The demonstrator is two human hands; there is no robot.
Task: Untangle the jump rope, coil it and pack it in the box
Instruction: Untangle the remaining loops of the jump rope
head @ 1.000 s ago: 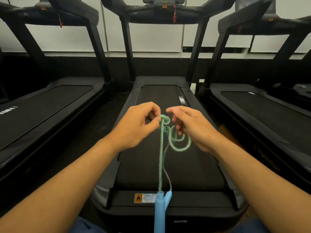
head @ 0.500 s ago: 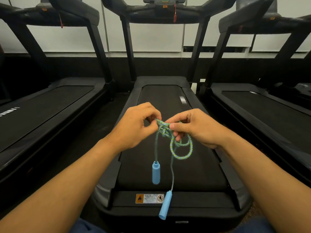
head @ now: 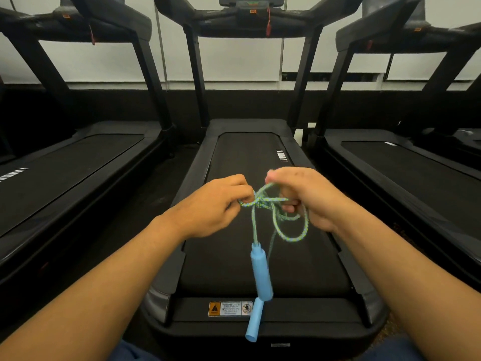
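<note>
Clearly the rope (head: 291,231) is a soft, light braided cord, green flecked with blue, and it is held in the air above the near end of the middle treadmill (head: 260,269), between the two hands. The left hand (head: 210,207) is curled, and the cord is pinched between its thumb and fingers just left of the knot (head: 261,202). The right hand (head: 307,199) is curled too; a loop rising from the knot is hooked by its fingers, and further loops hang below it. Two light-blue handles (head: 261,276) dangle from the knot on short lengths, one lower and nearer than the other.

Little weight is likely to be felt, and most of it is judged to lie in the handles, which can be expected to swing and pull the knot tighter if left hanging. The braid looks grippy rather than slippery, so crossings are likely to bind under tension. Hold is best taken close on either side of the knot, with slack fed in. For coiling, a handle would give the firmest grip.

No box can be seen.
</note>
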